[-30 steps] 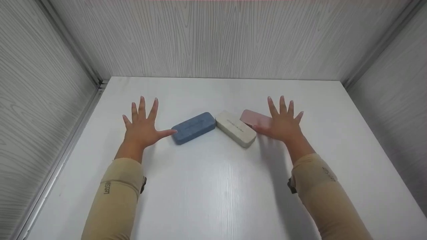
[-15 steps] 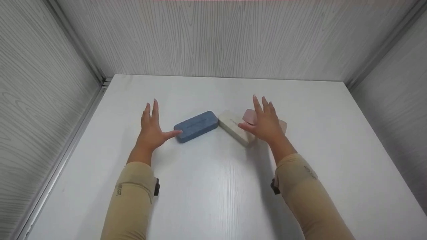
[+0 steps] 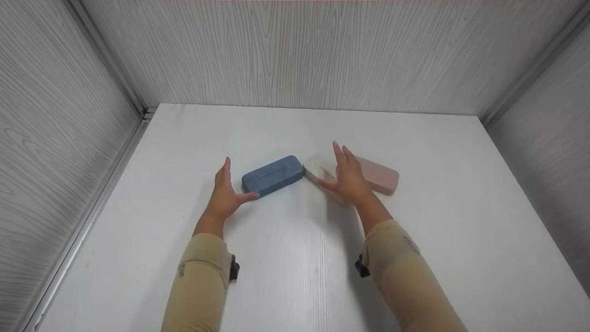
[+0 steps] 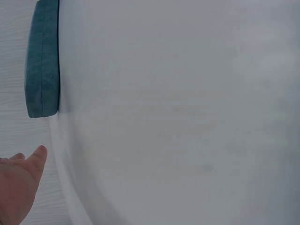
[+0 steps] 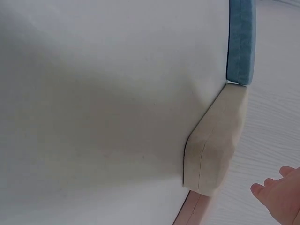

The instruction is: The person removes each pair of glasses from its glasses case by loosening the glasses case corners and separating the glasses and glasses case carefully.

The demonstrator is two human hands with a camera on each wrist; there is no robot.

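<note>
Three oblong cases that look like glasses cases, each with a seam along its side, lie on the white table. The blue case point(image 3: 273, 175) is on the left, its end against the cream case point(image 3: 315, 166) in the middle. To the right is the pink case point(image 3: 381, 177), meeting the cream one. My left hand point(image 3: 223, 199) hovers beside the blue case's left end, thumb out and fingers straight; a gap shows in the left wrist view. My right hand point(image 3: 351, 182), fingers extended, is above the cream and pink cases and hides parts of both. Neither hand holds anything.
A white tabletop point(image 3: 295, 258) extends round the cases. Grey wood-grain panels stand at the back point(image 3: 295, 55), left point(image 3: 55, 138) and right. Each forearm has a beige sleeve with a small dark device at the wrist.
Both hands have moved inward, toward each other, and their spread fingers have drawn closer together. My right hand has shifted from the pink case toward the cream one. The cases stay put.
</note>
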